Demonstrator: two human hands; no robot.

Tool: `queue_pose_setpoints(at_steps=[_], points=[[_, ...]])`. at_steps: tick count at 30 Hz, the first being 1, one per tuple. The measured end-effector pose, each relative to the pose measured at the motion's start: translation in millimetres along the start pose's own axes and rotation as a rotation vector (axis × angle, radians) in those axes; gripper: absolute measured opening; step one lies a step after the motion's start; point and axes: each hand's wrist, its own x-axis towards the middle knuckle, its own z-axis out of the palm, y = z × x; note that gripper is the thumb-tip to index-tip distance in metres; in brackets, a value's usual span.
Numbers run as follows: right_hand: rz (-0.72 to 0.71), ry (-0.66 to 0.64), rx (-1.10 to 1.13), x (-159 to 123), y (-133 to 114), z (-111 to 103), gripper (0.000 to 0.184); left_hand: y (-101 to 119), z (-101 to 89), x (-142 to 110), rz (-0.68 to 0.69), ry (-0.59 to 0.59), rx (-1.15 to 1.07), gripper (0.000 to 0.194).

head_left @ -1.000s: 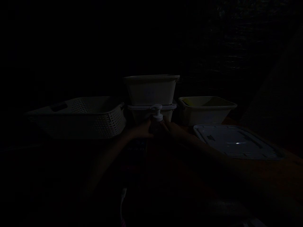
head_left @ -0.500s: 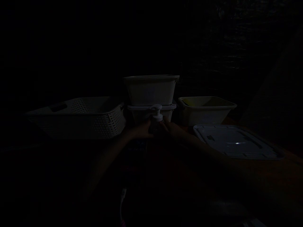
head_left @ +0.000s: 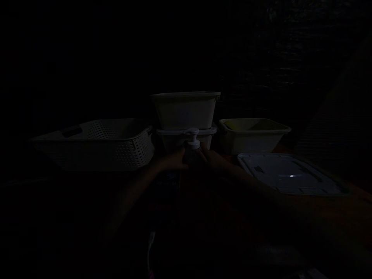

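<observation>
The view is very dark. A pump bottle (head_left: 193, 144) with a white pump head stands upright in the middle, in front of stacked white tubs. My left hand (head_left: 176, 158) is closed round its left side, and my right hand (head_left: 213, 158) round its right side. Most of the bottle's body is lost between the hands and in shadow. The nozzle points to the left. Just below my left hand lies a dark flat device (head_left: 167, 184) with faint lit marks on it.
One white tub (head_left: 186, 110) sits on a lidded tub (head_left: 171, 139) behind the bottle. To the left is a perforated basket (head_left: 95, 151). On the right stand another tub (head_left: 250, 141) with something yellowish inside and a flat lid (head_left: 290, 174). A white cable (head_left: 149, 248) lies at the front.
</observation>
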Motion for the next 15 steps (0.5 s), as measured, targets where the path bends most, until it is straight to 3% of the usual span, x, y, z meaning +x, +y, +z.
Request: queue_pose_setpoints(at_steps=[10,15], points=[[0.008,0.005,-0.014,1.0,1.5,0.8,0.049,2.8,0.2,0.4,-0.040,0.000,0.033,0.062],[-0.007,-0.008,-0.012,1.1,1.8,0.5,0.050,0.5,0.0,0.9,0.013,-0.001,0.056,0.061]])
